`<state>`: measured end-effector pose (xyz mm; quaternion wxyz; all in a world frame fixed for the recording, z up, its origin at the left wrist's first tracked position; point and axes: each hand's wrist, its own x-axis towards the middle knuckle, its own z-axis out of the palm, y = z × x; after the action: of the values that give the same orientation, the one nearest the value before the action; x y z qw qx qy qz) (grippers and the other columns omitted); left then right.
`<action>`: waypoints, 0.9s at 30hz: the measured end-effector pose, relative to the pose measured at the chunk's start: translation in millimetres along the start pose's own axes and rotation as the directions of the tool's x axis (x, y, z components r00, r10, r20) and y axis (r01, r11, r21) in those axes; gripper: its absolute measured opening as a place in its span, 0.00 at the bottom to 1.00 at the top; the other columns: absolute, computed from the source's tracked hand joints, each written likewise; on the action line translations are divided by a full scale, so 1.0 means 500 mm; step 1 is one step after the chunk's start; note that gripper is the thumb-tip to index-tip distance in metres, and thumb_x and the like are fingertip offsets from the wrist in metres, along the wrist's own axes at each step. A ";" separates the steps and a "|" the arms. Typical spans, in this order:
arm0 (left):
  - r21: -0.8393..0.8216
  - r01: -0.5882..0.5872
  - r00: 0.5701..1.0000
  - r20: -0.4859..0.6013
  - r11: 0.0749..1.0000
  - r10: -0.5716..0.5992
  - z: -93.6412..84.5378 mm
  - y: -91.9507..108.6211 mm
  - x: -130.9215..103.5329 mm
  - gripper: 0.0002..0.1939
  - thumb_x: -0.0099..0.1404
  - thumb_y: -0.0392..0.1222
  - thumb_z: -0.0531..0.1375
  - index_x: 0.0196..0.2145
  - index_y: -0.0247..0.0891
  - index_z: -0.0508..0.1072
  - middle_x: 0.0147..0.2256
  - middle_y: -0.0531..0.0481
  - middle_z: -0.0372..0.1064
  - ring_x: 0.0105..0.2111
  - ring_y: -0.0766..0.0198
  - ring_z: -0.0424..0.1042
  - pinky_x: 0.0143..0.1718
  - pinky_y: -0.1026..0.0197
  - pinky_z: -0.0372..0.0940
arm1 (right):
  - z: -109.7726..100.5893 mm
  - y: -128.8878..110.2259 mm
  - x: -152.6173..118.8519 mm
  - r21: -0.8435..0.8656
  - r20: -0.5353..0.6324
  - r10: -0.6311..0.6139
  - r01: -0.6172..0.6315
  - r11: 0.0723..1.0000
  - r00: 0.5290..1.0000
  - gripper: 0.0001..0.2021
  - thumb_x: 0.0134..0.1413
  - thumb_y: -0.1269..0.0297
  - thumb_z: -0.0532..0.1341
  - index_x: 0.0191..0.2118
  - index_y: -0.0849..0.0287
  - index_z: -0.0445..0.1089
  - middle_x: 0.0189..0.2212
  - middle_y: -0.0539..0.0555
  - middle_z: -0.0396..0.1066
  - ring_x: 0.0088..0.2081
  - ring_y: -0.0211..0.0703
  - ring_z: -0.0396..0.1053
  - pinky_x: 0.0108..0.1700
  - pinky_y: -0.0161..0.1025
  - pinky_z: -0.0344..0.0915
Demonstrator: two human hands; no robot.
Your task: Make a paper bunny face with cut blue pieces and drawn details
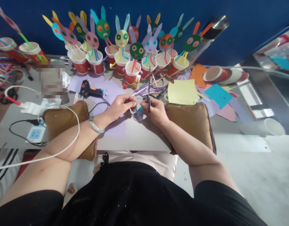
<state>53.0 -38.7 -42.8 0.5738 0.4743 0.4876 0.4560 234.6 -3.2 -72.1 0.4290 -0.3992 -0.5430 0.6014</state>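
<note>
My left hand (pixel 124 106) is closed in a pinch over the table; between its fingertips is a tiny pinkish bit, too small to name. Close beside it, my right hand (pixel 157 110) grips a pair of scissors (pixel 149 86), blades pointing away from me. The fingertips of both hands nearly meet. Below them on the table lies a purple paper rabbit face (pixel 138 116) with blue-green parts, partly hidden by the fingers. A glue stick (pixel 136 82) with its red cap (pixel 125 85) off stands just beyond the hands.
Several paper cups (pixel 132 73) holding paper rabbits line the back. A glue gun (pixel 89 91) lies on purple paper (pixel 111 122). Brown cushions (pixel 69 125) (pixel 190 122) sit under both forearms. A white cable (pixel 77 125) crosses my left arm near a power strip (pixel 36 133). Yellow paper (pixel 182 91) lies right.
</note>
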 end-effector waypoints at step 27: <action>0.184 -0.137 0.987 0.112 0.973 0.118 -0.026 -0.006 0.017 0.08 0.54 0.43 0.68 0.27 0.36 0.78 0.25 0.52 0.73 0.27 0.69 0.66 0.30 0.65 0.61 | -0.005 0.013 -0.005 -0.023 0.058 -0.031 0.033 0.999 0.998 0.21 0.38 0.49 0.80 0.23 0.57 0.72 0.21 0.46 0.67 0.24 0.33 0.58 0.28 0.36 0.61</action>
<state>41.4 -29.6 -47.9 0.5190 0.5798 0.4680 0.4187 237.1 -5.1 -78.6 0.4180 -0.3781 -0.5685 0.5993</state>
